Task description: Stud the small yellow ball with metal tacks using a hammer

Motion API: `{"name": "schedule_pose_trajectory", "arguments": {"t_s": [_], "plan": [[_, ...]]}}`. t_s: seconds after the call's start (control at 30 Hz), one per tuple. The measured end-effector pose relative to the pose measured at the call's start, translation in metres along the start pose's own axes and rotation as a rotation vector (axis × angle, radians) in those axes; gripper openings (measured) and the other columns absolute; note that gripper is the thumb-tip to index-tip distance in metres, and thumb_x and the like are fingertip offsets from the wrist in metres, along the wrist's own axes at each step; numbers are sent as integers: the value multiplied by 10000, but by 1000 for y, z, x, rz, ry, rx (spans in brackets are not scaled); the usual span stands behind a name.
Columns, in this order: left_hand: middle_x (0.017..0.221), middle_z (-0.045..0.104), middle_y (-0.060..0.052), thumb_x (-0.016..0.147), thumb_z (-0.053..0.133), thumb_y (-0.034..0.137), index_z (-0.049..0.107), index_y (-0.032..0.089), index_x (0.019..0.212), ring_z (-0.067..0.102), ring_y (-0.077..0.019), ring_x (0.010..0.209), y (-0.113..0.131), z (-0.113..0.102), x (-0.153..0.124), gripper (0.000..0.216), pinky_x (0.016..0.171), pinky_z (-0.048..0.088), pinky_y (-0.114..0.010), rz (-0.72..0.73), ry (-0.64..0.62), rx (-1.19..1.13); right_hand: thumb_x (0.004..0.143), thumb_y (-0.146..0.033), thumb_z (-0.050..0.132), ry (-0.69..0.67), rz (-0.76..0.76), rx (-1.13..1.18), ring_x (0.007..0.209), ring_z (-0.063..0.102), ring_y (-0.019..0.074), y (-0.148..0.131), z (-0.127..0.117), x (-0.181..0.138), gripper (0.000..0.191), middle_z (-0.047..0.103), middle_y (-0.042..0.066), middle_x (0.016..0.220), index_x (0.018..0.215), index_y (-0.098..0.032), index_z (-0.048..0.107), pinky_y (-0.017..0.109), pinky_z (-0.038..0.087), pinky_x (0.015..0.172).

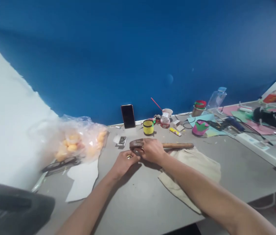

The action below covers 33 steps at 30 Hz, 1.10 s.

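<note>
Hammer: a wooden-handled hammer [167, 145] lies flat on the grey table [138, 199], its dark, worn head pointing left and its round handle running right, just above the cloth.
Right hand: the right hand [152, 150] lies curled over the hammer where head meets handle, fingers wrapped down on it, gripping it.
Left hand: the left hand [124, 160] sits just left of and touching the right hand, fingers bent near the hammer head; a ring shows on one finger. Whether it pinches anything cannot be told.
Cloth: a cream cloth [196, 166], soft and rumpled, lies under the right forearm and beside the handle.
Left of the hands: a clear, crinkled plastic bag of round orange fruit [79, 143]; dark-framed glasses [59, 164] in front of it; white paper sheets [83, 179]; a small patterned box [122, 141] near the hammer head.
Behind the hands: a black phone [128, 116] propped upright against the blue wall [138, 58]; a yellow cylindrical cup [148, 127]; a small white cup with a red stick in it [167, 112]; a yellow tube [175, 131].
Right side: a pink and green pot [200, 128], a clear plastic bottle [216, 98], coloured paper sheets [265, 129], a white power strip [262, 143] with black cables.
In the way: nothing lies between the hands and the hammer.
</note>
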<state>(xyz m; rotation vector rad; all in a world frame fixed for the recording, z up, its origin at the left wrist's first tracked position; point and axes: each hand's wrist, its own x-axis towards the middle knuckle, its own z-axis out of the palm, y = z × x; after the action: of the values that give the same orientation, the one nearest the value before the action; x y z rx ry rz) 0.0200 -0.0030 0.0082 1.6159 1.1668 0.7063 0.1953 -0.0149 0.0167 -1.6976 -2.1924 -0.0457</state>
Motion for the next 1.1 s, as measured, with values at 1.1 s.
{"name": "schedule_pose_trajectory", "arguments": {"t_s": [1.1], "plan": [[675, 607, 17, 714, 749, 235, 629, 136, 1080, 549, -109, 576, -18, -17, -1, 397, 568, 403, -252, 97, 72, -481, 916, -401, 609, 362, -219, -16, 682, 669, 203, -1, -6, 6, 264, 757, 72, 765, 952, -208, 785, 281, 391, 608]]}}
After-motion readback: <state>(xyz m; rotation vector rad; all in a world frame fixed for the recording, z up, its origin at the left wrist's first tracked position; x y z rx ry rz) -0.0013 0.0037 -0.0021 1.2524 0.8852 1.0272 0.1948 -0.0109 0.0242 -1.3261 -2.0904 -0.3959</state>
